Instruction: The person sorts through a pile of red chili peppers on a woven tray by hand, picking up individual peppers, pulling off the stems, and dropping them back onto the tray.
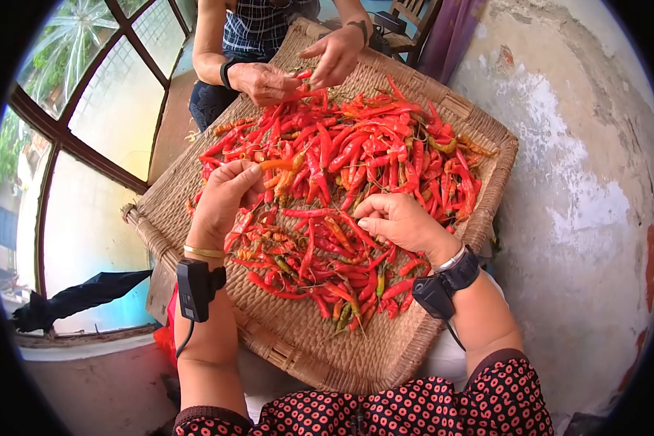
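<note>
My left hand is closed, with thumb and fingertips pinching an orange chili pepper above the left side of the tray. My right hand hovers over the peppers right of centre, thumb and forefinger pressed together; whatever sits between them, if anything, is too small to make out. Below both hands lies a woven tray. A large heap of red chili peppers covers its far part. Closer to me, a smaller pile of peppers mixes red, orange, green and shrivelled ones.
Across the tray, another person's hands are at the far peppers, one holding a red pepper. A framed window and a dark folded umbrella are at left. A worn plaster wall stands right; a chair is behind.
</note>
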